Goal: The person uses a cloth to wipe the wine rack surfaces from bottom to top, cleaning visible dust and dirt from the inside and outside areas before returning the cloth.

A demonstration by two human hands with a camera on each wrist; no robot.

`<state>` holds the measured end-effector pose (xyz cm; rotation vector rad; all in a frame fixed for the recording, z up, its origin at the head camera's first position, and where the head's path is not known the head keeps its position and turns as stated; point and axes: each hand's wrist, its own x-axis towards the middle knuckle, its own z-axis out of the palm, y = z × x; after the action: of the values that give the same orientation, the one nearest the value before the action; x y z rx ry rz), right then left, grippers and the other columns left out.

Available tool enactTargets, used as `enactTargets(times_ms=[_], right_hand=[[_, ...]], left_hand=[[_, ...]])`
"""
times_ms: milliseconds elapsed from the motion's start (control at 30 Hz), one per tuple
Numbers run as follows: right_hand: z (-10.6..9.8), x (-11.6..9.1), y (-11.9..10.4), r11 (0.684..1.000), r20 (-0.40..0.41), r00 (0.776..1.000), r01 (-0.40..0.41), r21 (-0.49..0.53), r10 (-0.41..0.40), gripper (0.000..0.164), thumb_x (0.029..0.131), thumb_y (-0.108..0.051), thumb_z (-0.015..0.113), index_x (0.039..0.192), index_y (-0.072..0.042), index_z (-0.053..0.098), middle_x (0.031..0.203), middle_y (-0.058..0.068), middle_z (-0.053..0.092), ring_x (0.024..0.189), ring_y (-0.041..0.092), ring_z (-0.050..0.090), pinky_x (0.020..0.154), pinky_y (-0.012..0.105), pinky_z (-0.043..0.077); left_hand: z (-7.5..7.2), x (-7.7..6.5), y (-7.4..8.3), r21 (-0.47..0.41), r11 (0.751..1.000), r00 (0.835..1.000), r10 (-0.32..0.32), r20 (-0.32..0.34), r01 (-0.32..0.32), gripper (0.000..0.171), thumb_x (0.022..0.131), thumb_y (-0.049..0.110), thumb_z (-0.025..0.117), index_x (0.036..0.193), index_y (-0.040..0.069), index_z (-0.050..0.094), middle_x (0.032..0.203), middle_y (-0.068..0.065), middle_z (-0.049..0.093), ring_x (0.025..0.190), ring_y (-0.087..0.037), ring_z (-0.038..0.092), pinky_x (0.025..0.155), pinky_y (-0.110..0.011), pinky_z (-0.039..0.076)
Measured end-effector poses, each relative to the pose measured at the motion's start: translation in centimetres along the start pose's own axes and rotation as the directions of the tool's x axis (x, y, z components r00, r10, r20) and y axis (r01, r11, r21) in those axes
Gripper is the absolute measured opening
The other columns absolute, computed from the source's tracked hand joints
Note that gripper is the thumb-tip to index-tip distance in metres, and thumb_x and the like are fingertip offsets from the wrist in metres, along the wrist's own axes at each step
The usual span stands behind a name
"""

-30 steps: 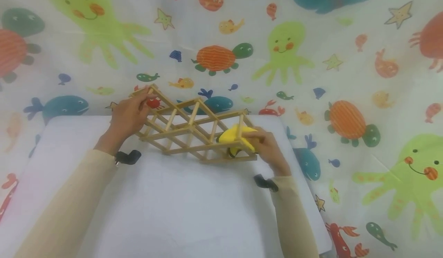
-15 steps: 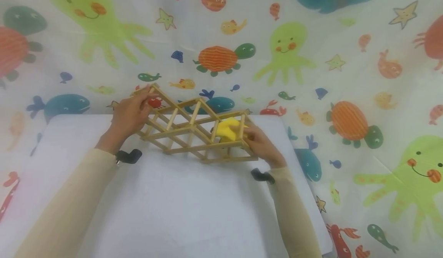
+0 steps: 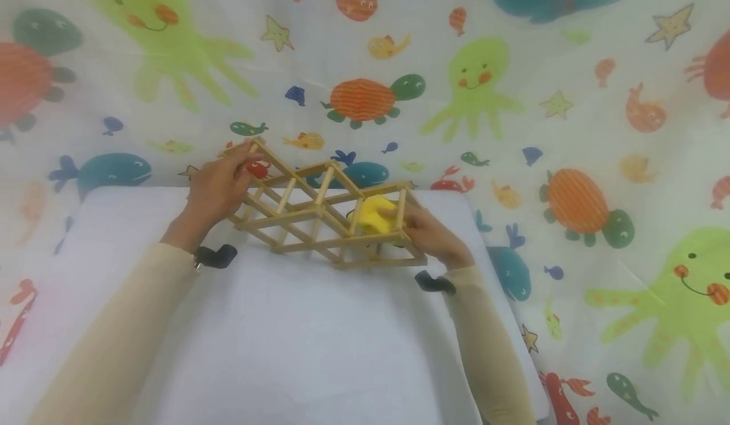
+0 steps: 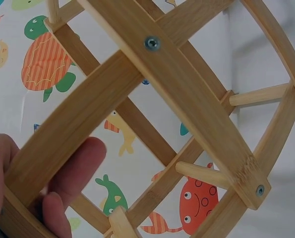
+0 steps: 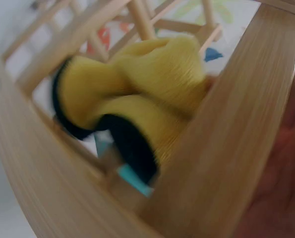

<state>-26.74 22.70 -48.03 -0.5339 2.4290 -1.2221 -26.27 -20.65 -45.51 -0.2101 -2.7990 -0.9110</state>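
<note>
A wooden lattice wine rack (image 3: pixel 318 211) of slats and dowels stands on the table's far part, stepping down to the right. My left hand (image 3: pixel 213 187) grips its raised left end; in the left wrist view the fingers (image 4: pixel 83 168) curl round a slat. At the low right end, my right hand (image 3: pixel 433 238) reaches through the frame and holds a bunched yellow cloth (image 3: pixel 373 215) inside the end cell. The right wrist view shows the cloth's fuzzy folds (image 5: pixel 162 67) and dark edging, with most of the hand hidden behind a slat (image 5: pixel 221 129).
The white table (image 3: pixel 313 336) extends toward me in front of the rack. Close behind hangs a pale curtain (image 3: pixel 399 7) printed with sea animals; it also runs down the right side. A dark strap piece (image 3: pixel 217 257) sticks out at the left wrist.
My right hand has moved left, carrying the yellow cloth from the rack's right end deeper into the cell. In the last half second little has shifted. My left hand keeps its grip on the rack.
</note>
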Motion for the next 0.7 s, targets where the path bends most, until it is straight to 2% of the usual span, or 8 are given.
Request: enactTargets(times_ms=[133,200,267,433,500,567,667,700], right_hand=[[0.3,0.2,0.3,0.999,0.002,1.0,0.022,0.038,-0.022,0.046,0.104,-0.026,0.069,0.148,-0.036,0.062,0.165,-0.003,0.05,0.159,0.026,0.03,0.127,0.064,0.028],[0.3,0.4,0.3,0.999,-0.006,1.0,0.013,0.046,-0.013,0.047,0.104,-0.027,0.069,0.149,-0.036,0.062,0.166,-0.003,0.048,0.154,0.027,0.037,0.125,0.063,0.03],[0.3,0.6,0.1,0.998,-0.01,1.0,-0.003,0.066,0.004,0.048,0.103,-0.024,0.069,0.15,-0.032,0.062,0.165,0.0,0.049,0.147,0.031,0.044,0.123,0.062,0.033],[0.3,1.0,-0.9,0.996,-0.078,0.993,-0.081,0.027,0.083,0.035,0.099,-0.02,0.074,0.133,-0.018,0.075,0.159,0.002,0.057,0.155,0.031,0.039,0.125,0.06,0.03],[0.3,1.2,-1.2,0.992,-0.13,0.985,-0.123,-0.035,0.117,0.03,0.097,-0.02,0.076,0.126,-0.016,0.079,0.152,0.002,0.065,0.149,0.03,0.047,0.119,0.055,0.04],[0.4,1.3,-1.2,0.979,-0.171,0.972,-0.177,-0.102,0.158,0.03,0.096,-0.021,0.076,0.126,-0.016,0.079,0.137,0.007,0.074,0.128,0.032,0.062,0.1,0.046,0.054],[0.4,1.4,-1.1,0.954,-0.217,0.955,-0.241,-0.176,0.201,0.031,0.095,-0.022,0.077,0.126,-0.019,0.08,0.113,0.01,0.08,0.094,0.031,0.066,0.069,0.034,0.055],[0.3,1.5,-0.9,0.953,-0.221,0.956,-0.235,-0.191,0.191,0.031,0.095,-0.021,0.077,0.126,-0.02,0.08,0.112,0.01,0.08,0.091,0.029,0.066,0.069,0.03,0.053]], left_hand=[[-0.1,-0.1,0.1,0.0,1.0,1.0,0.006,0.002,-0.006,0.053,0.105,0.012,0.046,0.156,0.017,0.053,0.154,-0.019,0.058,0.058,-0.027,0.037,0.054,-0.036,0.031],[-0.3,-0.2,0.2,-0.003,1.0,1.0,0.009,0.004,-0.009,0.05,0.105,0.012,0.046,0.152,0.017,0.058,0.168,-0.013,0.042,0.059,-0.027,0.038,0.054,-0.036,0.032],[-0.4,-0.3,0.2,-0.006,1.0,1.0,0.004,0.005,-0.004,0.049,0.104,0.012,0.046,0.151,0.017,0.059,0.171,-0.009,0.038,0.059,-0.027,0.039,0.055,-0.036,0.033],[-0.4,-0.4,0.2,-0.01,1.0,1.0,0.005,-0.003,-0.005,0.048,0.104,0.011,0.045,0.15,0.016,0.059,0.171,-0.008,0.037,0.058,-0.026,0.037,0.052,-0.035,0.033],[-0.3,-0.4,0.1,-0.009,1.0,1.0,0.003,-0.007,-0.003,0.049,0.104,0.011,0.045,0.15,0.016,0.059,0.171,-0.007,0.038,0.057,-0.026,0.037,0.052,-0.035,0.032],[-0.1,-0.4,0.1,-0.006,1.0,1.0,-0.002,-0.011,0.002,0.049,0.104,0.011,0.045,0.151,0.017,0.059,0.171,-0.008,0.038,0.058,-0.026,0.038,0.053,-0.036,0.033],[0.0,-0.5,0.2,-0.005,1.0,1.0,-0.011,-0.011,0.011,0.049,0.105,0.011,0.044,0.151,0.018,0.059,0.171,-0.008,0.038,0.058,-0.027,0.039,0.055,-0.037,0.033],[0.0,-0.5,0.2,-0.004,1.0,1.0,-0.012,-0.01,0.012,0.049,0.105,0.012,0.044,0.151,0.018,0.058,0.171,-0.008,0.038,0.058,-0.027,0.04,0.056,-0.037,0.034]])
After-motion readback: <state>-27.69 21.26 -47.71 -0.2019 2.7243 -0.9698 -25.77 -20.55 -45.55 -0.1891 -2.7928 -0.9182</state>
